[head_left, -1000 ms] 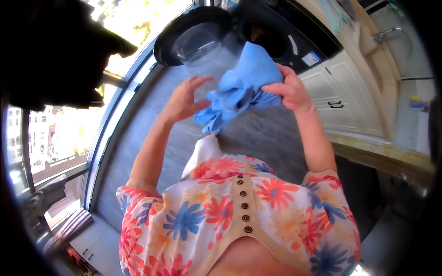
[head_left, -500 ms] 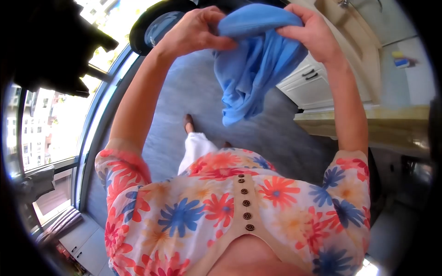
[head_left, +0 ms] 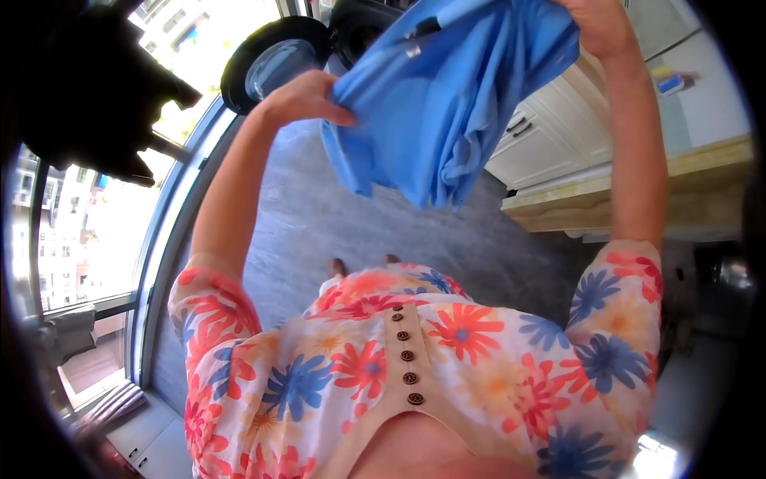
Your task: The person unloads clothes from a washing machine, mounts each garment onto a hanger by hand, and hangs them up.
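A light blue shirt (head_left: 447, 104) hangs spread out in the air in front of me, its loose folds dropping toward the floor. A small label and a dark patch show near its upper edge, which runs out of the picture. My left hand (head_left: 307, 100) is closed on the left side of the cloth, thumb over it. At the upper right, my right hand (head_left: 594, 28) grips the shirt's other side; part of that hand is cut off by the frame's top.
An open round washing machine door (head_left: 279, 68) stands beyond my left hand, next to a dark machine opening (head_left: 363, 36). Tall windows (head_left: 88, 231) line the left. White cabinets (head_left: 550, 136) and a counter (head_left: 702, 96) holding a small blue-and-yellow item are on the right. Below is grey floor (head_left: 295, 184).
The bunched shirt has been opened out wider and raised. My left hand moved down and left, my right hand up and right. My feet have shifted closer to my body in view.
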`<state>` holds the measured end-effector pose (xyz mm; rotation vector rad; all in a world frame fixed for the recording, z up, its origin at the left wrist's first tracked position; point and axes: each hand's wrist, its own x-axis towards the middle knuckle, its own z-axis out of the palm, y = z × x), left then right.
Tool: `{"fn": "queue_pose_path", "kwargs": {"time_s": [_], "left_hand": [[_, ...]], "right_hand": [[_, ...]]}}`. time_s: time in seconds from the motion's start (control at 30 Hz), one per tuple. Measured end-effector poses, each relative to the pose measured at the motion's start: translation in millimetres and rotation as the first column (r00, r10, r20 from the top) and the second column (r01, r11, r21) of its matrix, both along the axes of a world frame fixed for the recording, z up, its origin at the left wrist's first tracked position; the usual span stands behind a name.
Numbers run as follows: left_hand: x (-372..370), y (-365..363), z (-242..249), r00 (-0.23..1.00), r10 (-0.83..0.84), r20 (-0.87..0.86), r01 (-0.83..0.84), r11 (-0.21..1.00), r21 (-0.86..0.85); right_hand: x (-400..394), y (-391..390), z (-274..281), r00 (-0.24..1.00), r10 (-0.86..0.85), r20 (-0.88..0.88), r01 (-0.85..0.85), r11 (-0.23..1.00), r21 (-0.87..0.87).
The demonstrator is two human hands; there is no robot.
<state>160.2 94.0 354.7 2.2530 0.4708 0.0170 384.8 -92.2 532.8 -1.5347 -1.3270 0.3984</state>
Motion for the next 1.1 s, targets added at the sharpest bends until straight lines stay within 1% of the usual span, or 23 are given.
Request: {"fn": "queue_pose_path", "kwargs": {"time_s": [0.03,0.1,0.17,0.2,0.23,0.27,0.3,0.37,0.4,0.43,0.47,0.5,0.53,0.57,0.6,0.63,0.8,0.87,0.9,0.97,1.03,1.07,1.1], "left_hand": [[-13.2,7.1,-2.1,0.996,0.039,0.083,-0.039,0.999,0.003],[-33.6,17.7,6.8,0.982,0.134,0.133,-0.139,0.99,0.033],[-51.5,31.3,14.8,0.953,0.167,0.252,-0.14,0.983,-0.121],[-59.8,30.6,28.0,0.948,0.11,0.3,-0.058,0.983,-0.176],[-68.6,29.2,37.7,0.935,0.06,0.35,0.023,0.974,-0.227],[-72.6,24.0,42.1,0.928,0.047,0.368,0.116,0.905,-0.408],[-76.8,22.6,46.4,0.954,0.013,0.298,0.148,0.846,-0.512],[-76.9,21.0,32.7,0.985,-0.152,0.082,0.171,0.93,-0.325],[-74.3,6.4,39.8,0.984,-0.123,-0.127,0.099,0.979,-0.181],[-71.4,8.1,26.7,0.982,-0.078,-0.173,0.066,0.995,-0.076],[-71.3,13.8,24.6,0.989,0.054,-0.135,-0.05,0.998,0.034],[-72.1,20.6,24.3,0.98,0.18,-0.085,-0.168,0.976,0.139],[-76.2,32.0,26.6,0.936,0.34,0.093,-0.347,0.935,0.069],[-84.3,49.0,25.6,0.861,0.439,0.256,-0.414,0.898,-0.148],[-92.3,61.9,35.9,0.835,0.422,0.353,-0.424,0.902,-0.077],[-99.3,58.1,52.4,0.85,0.372,0.374,-0.387,0.921,-0.039],[-115.6,54.2,90.6,0.902,0.261,0.344,-0.322,0.937,0.133],[-122.1,52.5,101.3,0.877,0.313,0.365,-0.381,0.915,0.131],[-124.5,51.8,105.1,0.863,0.338,0.375,-0.41,0.903,0.13],[-129.6,51.5,110.9,0.879,0.285,0.383,-0.377,0.906,0.19],[-132.5,45.9,122.5,0.908,0.218,0.358,-0.323,0.909,0.265],[-132.0,39.1,123.1,0.899,0.305,0.313,-0.414,0.826,0.382],[-130.2,52.9,122.8,0.902,0.308,0.301,-0.418,0.794,0.442]], "right_hand": [[1.0,1.9,-1.1,1.0,-0.022,0.019,0.022,1.0,-0.012],[1.7,5.7,-3.1,0.996,-0.064,0.061,0.066,0.998,-0.025],[-0.5,9.8,-7.2,0.987,-0.118,0.11,0.117,0.993,0.015],[-1.1,12.1,-8.8,0.981,-0.142,0.13,0.139,0.99,0.032],[0.0,13.2,-8.9,0.988,-0.132,0.077,0.129,0.991,0.047],[3.1,14.1,-8.1,0.993,-0.117,0.024,0.116,0.991,0.063],[4.0,18.2,-6.2,0.995,-0.099,-0.029,0.101,0.992,0.079],[-5.2,17.9,-2.5,0.997,-0.07,-0.035,0.072,0.995,0.066],[-13.8,15.6,0.5,0.998,-0.058,-0.008,0.058,0.997,0.052],[-20.3,14.1,2.0,0.999,-0.048,0.019,0.047,0.998,0.037],[-25.6,15.6,2.1,0.972,-0.091,0.217,0.089,0.996,0.018],[-27.5,17.4,1.3,0.963,-0.11,0.247,0.109,0.994,0.017],[-26.4,19.3,-0.4,0.952,-0.129,0.276,0.129,0.991,0.018],[-26.5,22.1,-3.2,0.941,-0.148,0.304,0.15,0.989,0.019],[-20.4,26.4,-9.6,0.931,-0.175,0.32,0.182,0.983,0.008],[-11.9,30.6,-20.0,0.92,-0.203,0.337,0.216,0.976,-0.003],[-13.3,41.8,-18.8,0.887,-0.291,0.358,0.295,0.954,0.043],[-19.4,42.1,-12.0,0.864,-0.296,0.408,0.297,0.953,0.063],[-19.9,43.2,-12.6,0.924,-0.247,0.291,0.234,0.969,0.078],[-21.8,49.4,-14.4,0.992,-0.114,0.054,0.106,0.985,0.134],[-10.2,54.8,-22.7,0.964,-0.142,0.223,0.134,0.99,0.049],[-3.5,58.8,-25.0,0.939,-0.149,0.31,0.153,0.988,0.013],[0.5,67.2,-27.3,0.913,-0.11,0.394,0.133,0.991,-0.03]]}}
